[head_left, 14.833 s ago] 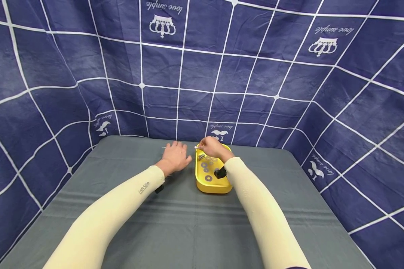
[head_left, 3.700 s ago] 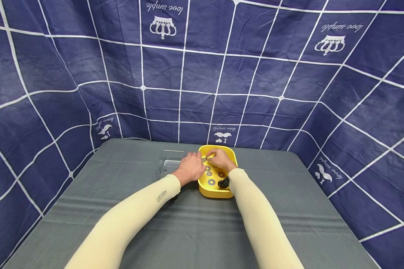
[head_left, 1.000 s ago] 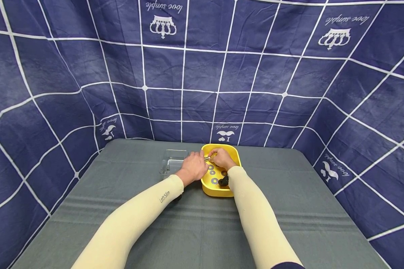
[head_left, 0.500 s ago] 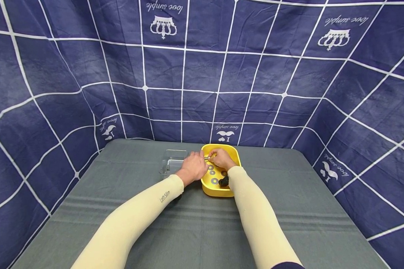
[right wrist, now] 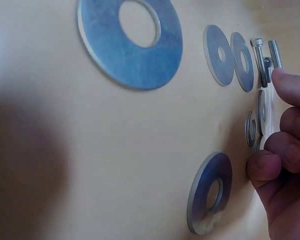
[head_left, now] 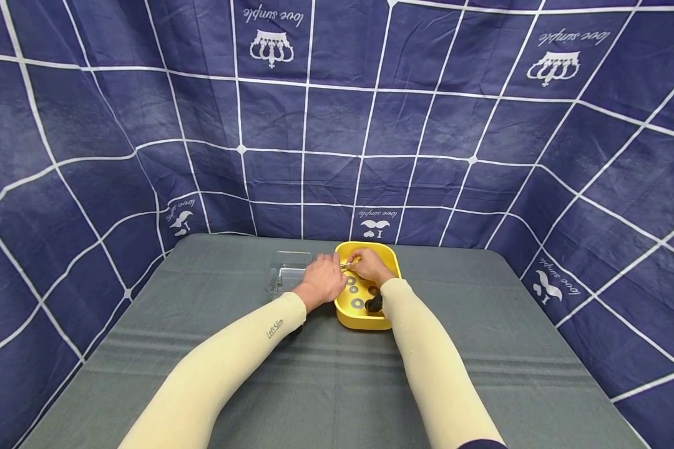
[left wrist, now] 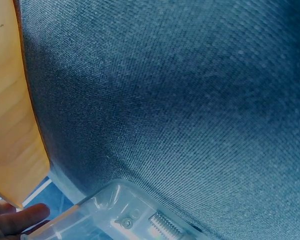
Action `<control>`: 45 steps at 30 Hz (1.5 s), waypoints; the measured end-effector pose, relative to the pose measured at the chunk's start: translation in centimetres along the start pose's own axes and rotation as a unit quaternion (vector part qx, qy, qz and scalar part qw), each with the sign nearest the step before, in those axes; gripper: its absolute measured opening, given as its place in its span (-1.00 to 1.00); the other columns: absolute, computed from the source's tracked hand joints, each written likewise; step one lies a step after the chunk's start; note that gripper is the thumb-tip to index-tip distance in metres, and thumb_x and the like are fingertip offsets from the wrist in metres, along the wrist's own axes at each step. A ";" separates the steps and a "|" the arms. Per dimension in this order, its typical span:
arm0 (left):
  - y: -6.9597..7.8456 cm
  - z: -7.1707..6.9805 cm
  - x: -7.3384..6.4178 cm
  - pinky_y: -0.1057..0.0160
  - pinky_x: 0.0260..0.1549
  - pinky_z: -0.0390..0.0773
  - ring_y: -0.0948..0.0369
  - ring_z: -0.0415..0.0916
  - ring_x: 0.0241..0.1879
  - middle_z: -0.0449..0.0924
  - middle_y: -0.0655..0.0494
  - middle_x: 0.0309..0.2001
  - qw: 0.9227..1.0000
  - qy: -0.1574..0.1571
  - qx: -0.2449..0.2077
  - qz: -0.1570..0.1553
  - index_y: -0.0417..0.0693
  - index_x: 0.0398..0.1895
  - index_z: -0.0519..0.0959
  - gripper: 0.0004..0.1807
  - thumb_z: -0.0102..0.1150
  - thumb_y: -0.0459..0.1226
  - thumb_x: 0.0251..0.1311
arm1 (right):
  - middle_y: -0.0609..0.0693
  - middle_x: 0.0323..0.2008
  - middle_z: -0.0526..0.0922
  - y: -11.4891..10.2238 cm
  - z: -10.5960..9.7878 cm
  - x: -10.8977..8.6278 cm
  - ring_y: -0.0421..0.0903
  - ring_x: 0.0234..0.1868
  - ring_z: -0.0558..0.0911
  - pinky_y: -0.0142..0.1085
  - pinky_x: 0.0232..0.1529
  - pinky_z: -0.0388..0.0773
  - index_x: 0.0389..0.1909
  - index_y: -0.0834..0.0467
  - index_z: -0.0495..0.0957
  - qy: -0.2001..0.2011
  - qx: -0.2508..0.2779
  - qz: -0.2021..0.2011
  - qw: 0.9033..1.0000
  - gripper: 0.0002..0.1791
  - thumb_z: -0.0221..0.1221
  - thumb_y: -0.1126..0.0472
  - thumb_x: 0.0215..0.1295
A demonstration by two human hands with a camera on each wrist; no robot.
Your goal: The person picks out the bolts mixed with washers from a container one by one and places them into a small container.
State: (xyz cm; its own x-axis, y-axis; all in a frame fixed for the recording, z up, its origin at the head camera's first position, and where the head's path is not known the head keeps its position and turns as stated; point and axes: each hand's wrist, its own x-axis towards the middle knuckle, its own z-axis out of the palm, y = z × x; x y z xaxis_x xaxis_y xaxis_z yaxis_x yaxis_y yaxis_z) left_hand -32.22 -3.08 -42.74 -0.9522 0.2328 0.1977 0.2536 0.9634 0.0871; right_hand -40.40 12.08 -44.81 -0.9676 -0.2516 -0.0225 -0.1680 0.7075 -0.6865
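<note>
My left hand (head_left: pixel 324 276) lies over the left rim of a yellow tray (head_left: pixel 365 322), its fingertips close to the metal bolts inside. In the head view my right hand (head_left: pixel 369 264) reaches into the tray, thumb and forefinger together at the right end of a bolt (head_left: pixel 345 266). The right wrist view shows its thumb tip at the end of a threaded bolt (right wrist: pixel 275 54), the other fingers curled. A socket-head bolt (right wrist: pixel 260 60) sits just beside it. I cannot tell whether the left fingers grip anything.
Several flat washers (head_left: pixel 357 304) lie on the tray floor. Left of the tray stands a clear plastic box (head_left: pixel 293 253) holding a threaded bolt (left wrist: pixel 166 226) and a small round metal piece (left wrist: pixel 127 223). A blue checked curtain (head_left: pixel 337 112) hangs behind the grey-covered table (head_left: pixel 230 374).
Since the earliest frame, my left hand has moved right, from over the clear box to the tray's rim, uncovering the box. Over the last second both hands stay nearly still.
</note>
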 end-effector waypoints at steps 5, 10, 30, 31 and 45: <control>0.1 0.0 0.0 -0.02 0.02 0.58 -0.06 0.49 0.04 0.56 -0.15 -0.05 1.000 0.003 0.006 0.002 -0.25 0.10 0.39 -0.55 -0.01 -0.07 0.37 | -0.02 -0.55 0.46 -0.1 -0.5 -0.3 -0.16 -0.65 0.41 -0.40 -0.61 0.36 -0.25 0.18 0.65 -0.009 0.005 -0.002 1.000 -0.95 0.24 0.30 0.33; 0.0 -0.2 0.0 -0.01 0.11 0.53 -0.06 0.47 0.07 0.55 -0.14 -0.01 1.000 -0.005 0.018 0.004 -0.25 0.13 0.39 -0.50 -0.01 -0.02 0.37 | 0.05 -0.44 0.55 -0.5 -1.2 -0.7 -0.12 -0.58 0.51 -0.40 -0.54 0.49 -0.23 0.19 0.65 -0.006 0.011 -0.010 1.000 -0.93 0.22 0.31 0.33; -0.4 -1.0 0.3 0.00 0.23 0.43 -0.07 0.43 0.09 0.53 -0.19 0.00 0.999 -0.034 0.035 0.018 -0.28 0.18 0.41 -0.36 0.05 0.09 0.34 | 0.05 -0.31 0.64 -2.0 -3.2 -1.5 -0.10 -0.39 0.45 -0.33 -0.26 0.39 -0.20 0.18 0.67 0.027 -0.089 -0.068 0.993 -0.89 0.24 0.22 0.37; -0.5 -1.1 0.3 0.00 0.23 0.43 -0.07 0.43 0.10 0.53 -0.19 0.00 0.999 -0.033 0.037 0.019 -0.28 0.19 0.41 -0.36 0.06 0.09 0.33 | 0.06 -0.31 0.64 -2.1 -3.2 -1.4 -0.10 -0.40 0.44 -0.33 -0.27 0.38 -0.19 0.18 0.67 0.027 -0.089 -0.072 0.993 -0.88 0.24 0.22 0.37; -1.4 -2.5 0.0 -0.01 0.16 0.49 -0.05 0.46 0.08 0.54 -0.15 -0.03 0.998 -0.028 0.045 0.040 -0.25 0.11 0.52 -0.41 0.00 0.10 0.36 | -0.02 -0.40 0.49 -3.4 -3.8 -1.4 -0.13 -0.43 0.40 -0.35 -0.36 0.30 -0.24 0.18 0.67 0.031 -0.089 -0.104 0.990 -0.89 0.25 0.22 0.34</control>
State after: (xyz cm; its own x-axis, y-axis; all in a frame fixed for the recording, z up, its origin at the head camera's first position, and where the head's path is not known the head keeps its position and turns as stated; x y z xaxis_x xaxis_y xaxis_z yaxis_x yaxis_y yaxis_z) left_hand -32.15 -4.72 -40.46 -0.9384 0.3137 0.1451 0.3149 0.9490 -0.0157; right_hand -39.21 12.55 -39.68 -0.9177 -0.3659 0.1545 -0.3894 0.7519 -0.5320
